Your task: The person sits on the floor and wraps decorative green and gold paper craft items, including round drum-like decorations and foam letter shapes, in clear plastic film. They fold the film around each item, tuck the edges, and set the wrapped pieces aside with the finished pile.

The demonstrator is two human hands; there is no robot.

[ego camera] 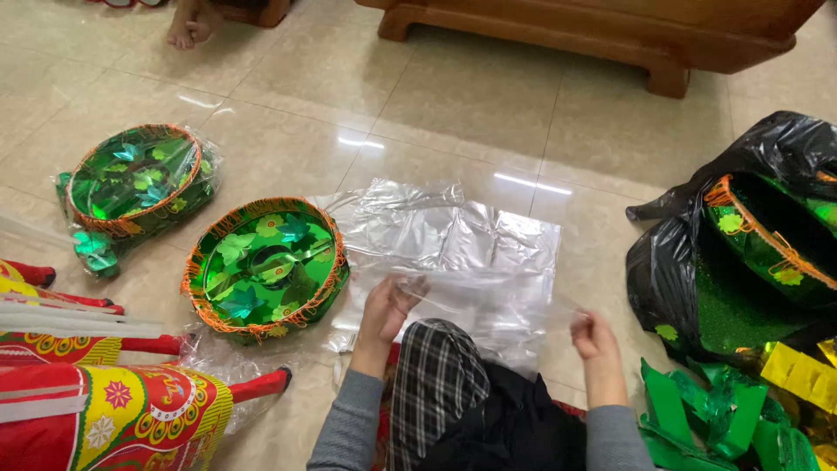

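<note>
A: Far left of the left hand?
B: Red and yellow patterned drums (113,419) with red handles are listed, lying in clear wrap. Beyond them, one green foil drum-shaped lantern (135,181) with orange fringe is recorded as already enclosed in a clear bag.

A: Just left of the left hand?
B: A second green lantern (264,266), same kind, is entered as unwrapped; it lies bare on the tiled floor (488,105), its edge near the stack of clear plastic bags (453,253).

A: The left hand itself?
B: The left hand (390,307) is noted with fingers curled and pinched on the near edge of the top clear bag. A plaid-covered knee (436,384) is seen between the two hands.

A: And the right hand?
B: The right hand (593,338) is noted as closed in a pinch on the same bag's edge, which is drawn taut between the two hands. The bag is judged to be being pulled open or separated from the stack.

A: Right of the right hand?
B: A black sack (689,262) holding more green lanterns, unbagged, is listed, with loose green foil pieces (697,419) below it.

A: Progress?
B: One lantern is counted as bagged; one is waiting beside the bags, several remain in the sack. The work is judged early.
</note>
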